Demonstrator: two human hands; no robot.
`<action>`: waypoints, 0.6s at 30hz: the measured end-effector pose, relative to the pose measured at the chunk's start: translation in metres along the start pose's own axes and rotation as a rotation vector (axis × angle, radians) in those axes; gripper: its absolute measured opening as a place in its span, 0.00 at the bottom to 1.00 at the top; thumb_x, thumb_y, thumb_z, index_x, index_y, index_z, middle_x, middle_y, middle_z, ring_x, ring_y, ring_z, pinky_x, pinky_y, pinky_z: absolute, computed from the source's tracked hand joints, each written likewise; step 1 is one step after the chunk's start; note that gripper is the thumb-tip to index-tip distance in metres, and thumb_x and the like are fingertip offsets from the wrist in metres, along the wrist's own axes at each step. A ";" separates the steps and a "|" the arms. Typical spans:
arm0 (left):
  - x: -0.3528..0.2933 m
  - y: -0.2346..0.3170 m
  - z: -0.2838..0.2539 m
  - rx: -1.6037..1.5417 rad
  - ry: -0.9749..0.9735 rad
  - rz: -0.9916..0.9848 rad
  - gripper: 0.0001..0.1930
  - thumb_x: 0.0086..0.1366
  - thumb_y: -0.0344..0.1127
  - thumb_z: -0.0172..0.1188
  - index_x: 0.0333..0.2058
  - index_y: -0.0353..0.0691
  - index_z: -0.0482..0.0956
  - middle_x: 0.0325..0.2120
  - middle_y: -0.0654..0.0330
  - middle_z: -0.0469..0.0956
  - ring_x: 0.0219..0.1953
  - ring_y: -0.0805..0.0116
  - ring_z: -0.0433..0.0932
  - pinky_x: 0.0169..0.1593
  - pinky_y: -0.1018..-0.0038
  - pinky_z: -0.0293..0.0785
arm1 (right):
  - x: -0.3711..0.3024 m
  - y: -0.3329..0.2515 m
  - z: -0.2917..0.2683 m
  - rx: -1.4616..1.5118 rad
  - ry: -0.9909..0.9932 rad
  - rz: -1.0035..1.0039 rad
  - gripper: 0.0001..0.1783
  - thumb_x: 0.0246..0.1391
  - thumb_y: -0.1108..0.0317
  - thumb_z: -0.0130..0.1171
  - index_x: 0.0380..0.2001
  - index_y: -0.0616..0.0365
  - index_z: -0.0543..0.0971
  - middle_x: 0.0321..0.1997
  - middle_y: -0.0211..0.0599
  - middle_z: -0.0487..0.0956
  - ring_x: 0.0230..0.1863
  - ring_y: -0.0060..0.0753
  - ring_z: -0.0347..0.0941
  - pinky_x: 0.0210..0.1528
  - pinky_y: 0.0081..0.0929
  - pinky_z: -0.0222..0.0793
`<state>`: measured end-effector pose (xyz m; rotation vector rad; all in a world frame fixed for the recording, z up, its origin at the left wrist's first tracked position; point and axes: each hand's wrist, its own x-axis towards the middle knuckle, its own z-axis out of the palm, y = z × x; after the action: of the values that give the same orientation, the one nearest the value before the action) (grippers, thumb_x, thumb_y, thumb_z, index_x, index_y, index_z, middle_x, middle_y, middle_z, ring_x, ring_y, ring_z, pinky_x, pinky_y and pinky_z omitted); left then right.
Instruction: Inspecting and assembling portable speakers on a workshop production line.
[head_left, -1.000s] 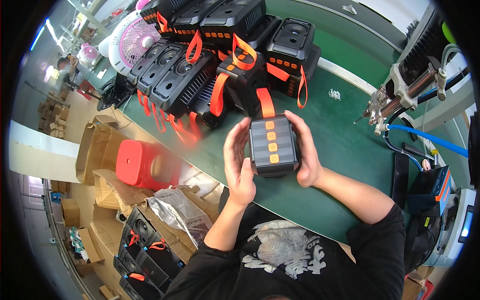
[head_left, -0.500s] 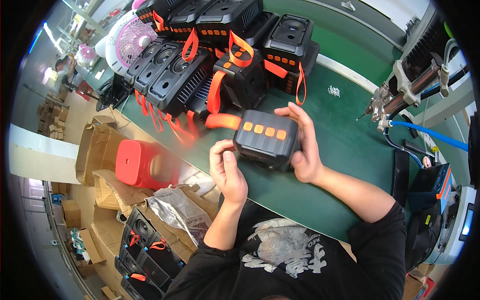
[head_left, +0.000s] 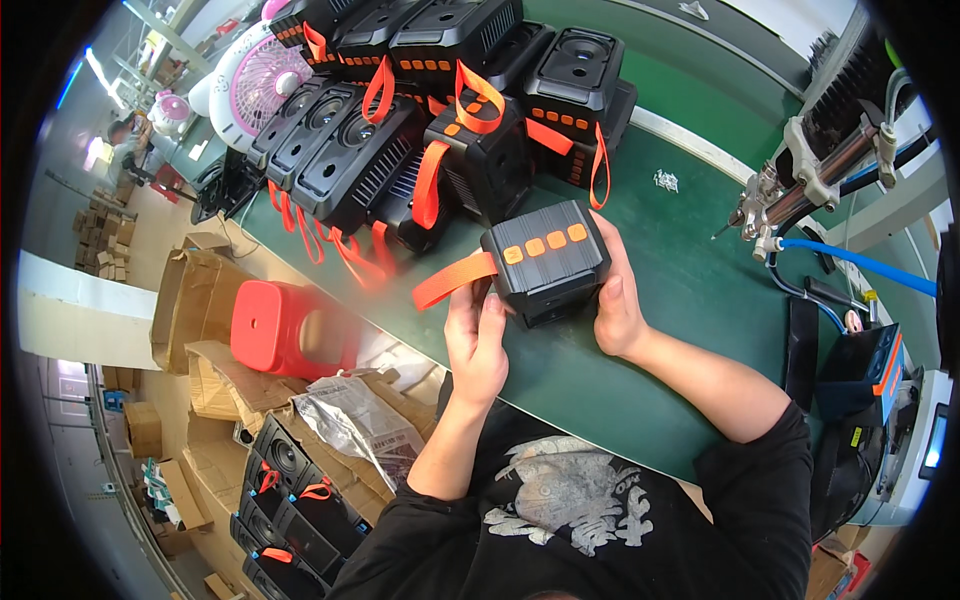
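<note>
Both the left hand and the right hand grasp a black speaker in their fingers over the green table — the left at its near-left corner, the right cupping its right side. Its orange strap juts leftward. Beyond sit stacked speakers — then a white-and-pink fan.

Stacked speakers, a green workbench, cardboard boxes — this is a factory workshop.

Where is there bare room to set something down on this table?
The green table is bare between the right hand, the screws and the black bar. Its far left is crowded with stacked speakers and orange straps.
</note>
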<state>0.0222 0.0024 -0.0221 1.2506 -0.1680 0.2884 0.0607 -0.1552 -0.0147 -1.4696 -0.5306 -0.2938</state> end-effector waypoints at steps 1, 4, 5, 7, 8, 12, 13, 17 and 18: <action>0.000 0.000 -0.001 0.019 0.021 0.010 0.19 0.66 0.27 0.46 0.55 0.30 0.64 0.49 0.57 0.69 0.48 0.72 0.69 0.47 0.78 0.66 | 0.000 0.000 0.000 0.003 0.007 0.007 0.46 0.58 0.33 0.34 0.59 0.70 0.58 0.55 0.47 0.66 0.55 0.36 0.62 0.59 0.31 0.53; 0.001 0.001 -0.004 0.045 0.058 0.053 0.14 0.67 0.28 0.46 0.49 0.30 0.69 0.42 0.59 0.71 0.44 0.74 0.70 0.44 0.79 0.66 | 0.002 0.001 -0.001 0.055 0.001 0.037 0.46 0.59 0.33 0.34 0.59 0.69 0.59 0.55 0.47 0.67 0.56 0.36 0.62 0.60 0.32 0.53; 0.002 0.002 -0.005 0.032 0.050 0.073 0.12 0.67 0.29 0.46 0.47 0.30 0.70 0.40 0.60 0.72 0.42 0.75 0.70 0.43 0.79 0.66 | 0.003 0.001 -0.002 0.077 -0.004 0.050 0.45 0.59 0.34 0.34 0.59 0.69 0.59 0.55 0.47 0.67 0.57 0.36 0.62 0.60 0.32 0.53; 0.000 0.004 -0.004 -0.009 0.066 0.081 0.09 0.68 0.29 0.46 0.41 0.31 0.72 0.34 0.60 0.72 0.37 0.76 0.71 0.43 0.80 0.67 | 0.005 0.003 -0.002 0.103 0.024 0.041 0.40 0.62 0.39 0.34 0.58 0.68 0.60 0.55 0.47 0.67 0.56 0.35 0.63 0.59 0.31 0.55; -0.001 0.006 -0.004 -0.028 0.032 0.097 0.09 0.68 0.29 0.46 0.41 0.31 0.72 0.34 0.60 0.72 0.36 0.76 0.71 0.43 0.80 0.67 | 0.006 0.004 -0.001 0.117 0.037 0.037 0.37 0.63 0.42 0.35 0.58 0.67 0.61 0.55 0.47 0.68 0.55 0.35 0.63 0.59 0.31 0.55; -0.003 0.010 -0.002 0.009 -0.053 0.153 0.07 0.65 0.26 0.48 0.40 0.30 0.72 0.34 0.59 0.71 0.35 0.75 0.72 0.41 0.79 0.68 | 0.003 0.002 -0.003 0.067 0.018 0.087 0.26 0.66 0.54 0.35 0.54 0.65 0.65 0.53 0.45 0.69 0.53 0.34 0.66 0.56 0.29 0.59; -0.002 0.009 0.000 0.043 -0.047 0.155 0.08 0.65 0.26 0.49 0.41 0.30 0.72 0.34 0.59 0.71 0.36 0.74 0.72 0.42 0.79 0.68 | 0.004 0.002 -0.005 0.027 -0.004 0.076 0.24 0.66 0.56 0.36 0.53 0.65 0.66 0.53 0.45 0.69 0.52 0.34 0.67 0.56 0.28 0.60; 0.005 0.004 0.002 0.139 -0.089 0.146 0.19 0.62 0.26 0.50 0.52 0.31 0.65 0.50 0.52 0.65 0.53 0.66 0.67 0.57 0.70 0.62 | 0.006 0.002 -0.005 -0.069 0.039 -0.028 0.21 0.65 0.59 0.38 0.50 0.64 0.70 0.51 0.44 0.70 0.51 0.34 0.68 0.55 0.27 0.61; 0.007 0.003 0.002 0.161 -0.111 0.160 0.22 0.62 0.28 0.49 0.56 0.30 0.63 0.54 0.50 0.64 0.57 0.63 0.65 0.60 0.68 0.59 | 0.007 0.002 -0.004 -0.060 0.051 -0.022 0.20 0.65 0.60 0.38 0.49 0.64 0.70 0.50 0.44 0.70 0.51 0.33 0.68 0.54 0.27 0.61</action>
<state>0.0281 0.0026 -0.0166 1.4160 -0.3469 0.3763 0.0681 -0.1579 -0.0126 -1.5106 -0.5008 -0.3668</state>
